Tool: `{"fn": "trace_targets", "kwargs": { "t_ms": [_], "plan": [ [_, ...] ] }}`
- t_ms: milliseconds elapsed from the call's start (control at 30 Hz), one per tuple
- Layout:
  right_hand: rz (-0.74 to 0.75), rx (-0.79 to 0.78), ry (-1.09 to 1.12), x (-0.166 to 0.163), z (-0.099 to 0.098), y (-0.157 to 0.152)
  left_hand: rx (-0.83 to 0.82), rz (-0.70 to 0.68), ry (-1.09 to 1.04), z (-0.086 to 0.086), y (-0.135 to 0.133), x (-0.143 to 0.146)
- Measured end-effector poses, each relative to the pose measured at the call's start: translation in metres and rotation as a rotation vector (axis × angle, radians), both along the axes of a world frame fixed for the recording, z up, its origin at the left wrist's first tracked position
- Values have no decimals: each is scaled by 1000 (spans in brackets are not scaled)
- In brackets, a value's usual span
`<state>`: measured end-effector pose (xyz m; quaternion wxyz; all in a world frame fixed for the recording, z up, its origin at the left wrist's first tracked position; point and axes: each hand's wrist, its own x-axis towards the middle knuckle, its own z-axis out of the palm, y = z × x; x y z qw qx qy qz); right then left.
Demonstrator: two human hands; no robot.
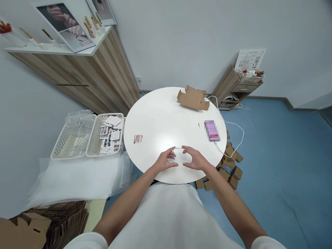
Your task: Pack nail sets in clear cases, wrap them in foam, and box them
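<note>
Both my hands meet at the near edge of the round white table (160, 121). My left hand (166, 160) and my right hand (195, 159) each pinch one side of a small clear plastic box (180, 155), held just above the tabletop. To the left on the table lies a small set of press-on nails (138, 138). A pink phone (212, 130) on a white cable lies to the right. An unfolded brown cardboard box (194, 98) rests at the table's far side.
Left of the table stand two white perforated baskets, one with nail cards (109, 136), one with clear plastic boxes (75, 133). Small brown cartons (229, 166) are scattered on the blue floor at the right. A wooden cabinet (103, 76) and a low shelf (233, 88) line the wall.
</note>
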<state>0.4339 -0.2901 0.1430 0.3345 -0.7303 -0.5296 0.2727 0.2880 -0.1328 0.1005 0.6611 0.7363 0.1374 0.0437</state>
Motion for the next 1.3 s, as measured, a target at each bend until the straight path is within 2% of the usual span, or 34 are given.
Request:
{"fn": "trace_targets", "kwargs": {
  "t_ms": [167,333,500,767,933,1133,1300],
  "plan": [
    [-69,25,236,4,2,1,-114,9,33,-2,2,1],
    [-113,-80,525,21,0,8,-244,-30,68,-6,-1,-1],
    [-319,-157,556,29,-10,22,-298,33,90,-17,-14,-4],
    [-523,-101,707,18,-33,36,-274,183,110,-24,-20,-7],
    [-563,-53,683,9,-48,23,-294,254,112,-29,-24,-9],
    [-548,-80,339,-14,-77,-1,-252,340,149,-42,-25,-8],
    [-521,-97,304,-25,-98,5,-199,432,234,-60,-22,-2]
  ]
}}
